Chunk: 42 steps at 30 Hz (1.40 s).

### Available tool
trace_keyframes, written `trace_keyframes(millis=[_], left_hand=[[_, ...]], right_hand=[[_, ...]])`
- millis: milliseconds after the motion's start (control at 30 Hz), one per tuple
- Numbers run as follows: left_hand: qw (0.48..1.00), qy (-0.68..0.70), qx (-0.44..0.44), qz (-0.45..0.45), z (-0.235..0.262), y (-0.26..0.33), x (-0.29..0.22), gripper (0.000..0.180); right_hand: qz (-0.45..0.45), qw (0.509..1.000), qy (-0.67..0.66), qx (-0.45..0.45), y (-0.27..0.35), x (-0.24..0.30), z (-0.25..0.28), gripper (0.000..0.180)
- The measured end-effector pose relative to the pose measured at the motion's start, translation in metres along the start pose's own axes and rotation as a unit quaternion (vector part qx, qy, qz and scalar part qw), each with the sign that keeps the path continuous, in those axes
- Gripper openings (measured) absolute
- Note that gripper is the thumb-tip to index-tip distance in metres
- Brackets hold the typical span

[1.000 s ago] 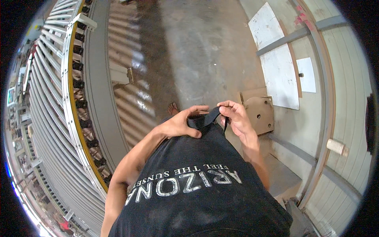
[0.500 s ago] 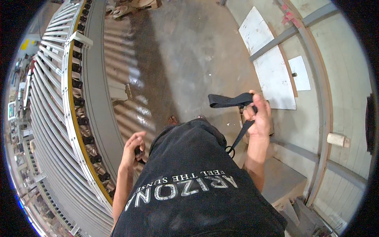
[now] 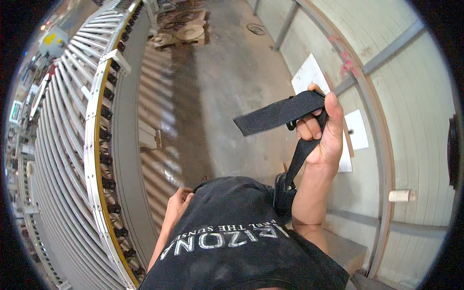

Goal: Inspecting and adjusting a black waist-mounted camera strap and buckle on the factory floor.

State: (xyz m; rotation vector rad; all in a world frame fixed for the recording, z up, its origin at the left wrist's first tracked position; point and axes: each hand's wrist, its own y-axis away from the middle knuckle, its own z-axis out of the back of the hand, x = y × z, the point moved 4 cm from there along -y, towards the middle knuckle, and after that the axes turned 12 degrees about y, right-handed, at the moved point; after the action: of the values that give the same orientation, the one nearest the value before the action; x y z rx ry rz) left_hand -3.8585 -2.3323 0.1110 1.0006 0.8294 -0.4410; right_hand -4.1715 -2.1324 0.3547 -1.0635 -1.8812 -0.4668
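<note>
My right hand (image 3: 330, 131), raised in front of me on the right, is closed around a black webbing strap (image 3: 270, 116). One flat end of the strap sticks out to the left of my fingers. Its other part runs down from my palm to a black pouch-like piece (image 3: 283, 194) at my right hip, partly covered by my black T-shirt (image 3: 232, 208). Down at my left side, my left hand (image 3: 179, 200) has its fingers bent against the shirt's edge. Whatever it may grip is hidden.
A long conveyor of metal rollers (image 3: 63, 159) with a yellow-edged rail runs along my left. On the right stands a pale panel wall (image 3: 386, 121) with grey beams and a jutting cream cylinder (image 3: 402, 195). Round pieces (image 3: 191, 32) lie on the floor ahead.
My right hand has risen with the strap, and more of the strap extends leftward. My left hand has dropped closer against my shirt. The view has tilted up, showing more floor ahead.
</note>
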Motion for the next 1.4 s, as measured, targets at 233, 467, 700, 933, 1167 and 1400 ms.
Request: trace_keyframes(millis=[233,467,700,933,1167,1400], left_hand=[[0.906,0.042,0.128,-0.402,-0.026,-0.037,-0.133,0.094],[0.844,0.407,0.259,-0.235,-0.031,-0.163,-0.133,0.082],[0.833,0.421,0.261,-0.246,0.045,-0.117,-0.141,0.082],[0.828,0.376,0.077,-0.409,0.130,-0.001,-0.180,0.062],[0.796,0.450,0.056,-0.401,0.146,0.059,-0.239,0.075],[0.731,0.579,0.109,-0.343,0.129,0.010,-0.226,0.065]], right_hand=[[-0.051,0.983,-0.164,0.068,-0.016,-0.044,-0.055,0.046],[-0.035,0.968,-0.152,0.195,-0.066,-0.043,-0.118,0.044],[-0.049,0.949,-0.100,0.293,-0.085,-0.040,-0.245,0.049],[-0.104,0.942,-0.032,0.316,-0.062,-0.078,-0.264,0.049],[-0.126,0.945,-0.055,0.298,-0.044,-0.112,-0.246,0.044],[-0.077,0.958,-0.051,0.271,-0.048,-0.118,-0.243,0.033]])
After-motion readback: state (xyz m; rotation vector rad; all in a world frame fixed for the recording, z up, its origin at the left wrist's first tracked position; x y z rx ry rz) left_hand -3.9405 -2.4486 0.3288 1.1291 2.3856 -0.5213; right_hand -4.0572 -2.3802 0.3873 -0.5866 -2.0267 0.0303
